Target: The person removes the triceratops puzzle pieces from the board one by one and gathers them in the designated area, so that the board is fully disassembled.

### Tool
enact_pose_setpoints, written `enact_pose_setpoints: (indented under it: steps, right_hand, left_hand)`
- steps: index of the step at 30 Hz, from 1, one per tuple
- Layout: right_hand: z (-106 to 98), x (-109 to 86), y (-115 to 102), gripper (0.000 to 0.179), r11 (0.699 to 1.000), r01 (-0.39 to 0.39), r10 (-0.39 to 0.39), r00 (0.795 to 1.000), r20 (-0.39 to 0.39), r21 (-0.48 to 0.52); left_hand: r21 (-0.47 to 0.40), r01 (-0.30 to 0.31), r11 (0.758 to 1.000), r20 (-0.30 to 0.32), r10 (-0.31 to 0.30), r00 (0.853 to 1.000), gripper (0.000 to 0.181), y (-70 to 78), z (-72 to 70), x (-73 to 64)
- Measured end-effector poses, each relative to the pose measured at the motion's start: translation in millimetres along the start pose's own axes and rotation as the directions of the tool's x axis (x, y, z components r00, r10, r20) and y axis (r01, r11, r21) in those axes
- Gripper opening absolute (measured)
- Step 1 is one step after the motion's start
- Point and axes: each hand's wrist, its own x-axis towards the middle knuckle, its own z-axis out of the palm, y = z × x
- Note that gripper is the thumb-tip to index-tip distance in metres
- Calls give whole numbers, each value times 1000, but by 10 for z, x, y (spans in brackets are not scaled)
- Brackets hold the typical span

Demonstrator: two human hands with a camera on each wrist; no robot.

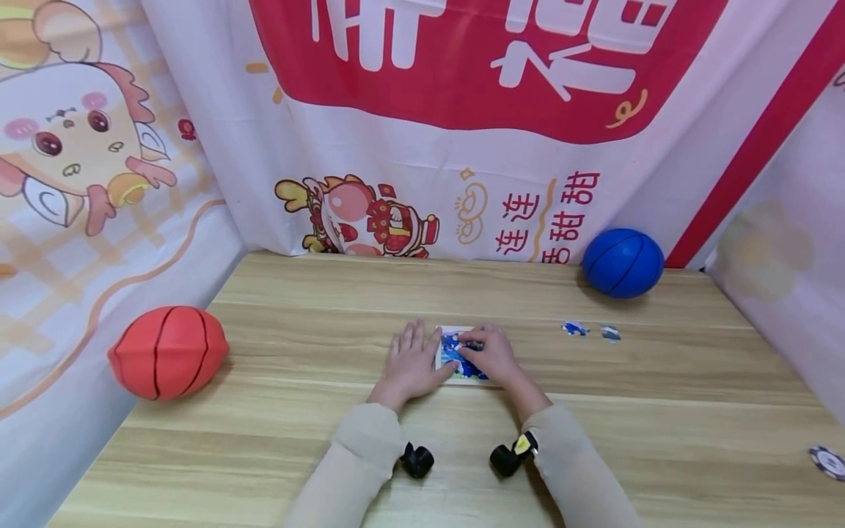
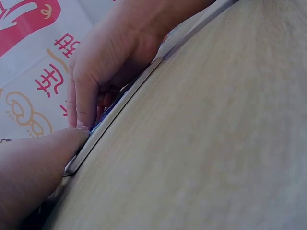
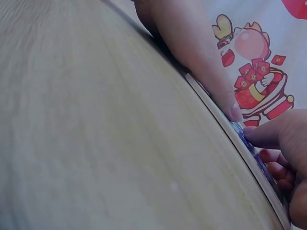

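Note:
A small jigsaw puzzle (image 1: pixel 450 352) in a pale frame lies flat on the wooden table, its picture mostly blue with some white and green. My left hand (image 1: pixel 412 364) rests along its left side, fingers spread and straight, thumb reaching over the near left corner. In the right wrist view the left thumb (image 3: pixel 211 62) presses down at the frame. My right hand (image 1: pixel 491 353) is over the puzzle's right half, thumb and curled fingers pinching at a puzzle piece that they mostly hide. The right hand's fingertips (image 2: pixel 84 125) come down close beside the left thumb.
Two loose puzzle pieces (image 1: pixel 576 328) lie on the table to the right. A blue ball (image 1: pixel 623 262) sits at the back right, a red ball (image 1: pixel 168 353) at the left edge. A round chip (image 1: pixel 827 463) lies at the far right. Printed cloth (image 1: pixel 409 161) hangs behind the table.

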Motion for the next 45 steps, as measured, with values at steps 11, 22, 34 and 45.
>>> enact_pose_setpoints:
  steps: [11,22,34,45]
  right_hand:
    - [41,38,-72,10,998,-46,44,998,-43,-32]
    - [70,46,-118,9,990,-135,133,990,-51,-43]
    - [88,69,-148,10,989,-148,148,987,-61,11]
    - [79,85,-113,36,996,-76,79,995,-55,55]
  left_hand:
    - [-14,-4,1000,5,4,1000,77,-4,-6,3]
    - [-39,10,999,3,-10,1000,76,4,-16,-9]
    - [-45,51,998,13,-51,999,75,7,-11,-6]
    - [-51,49,998,5,-49,999,76,26,-31,-16]
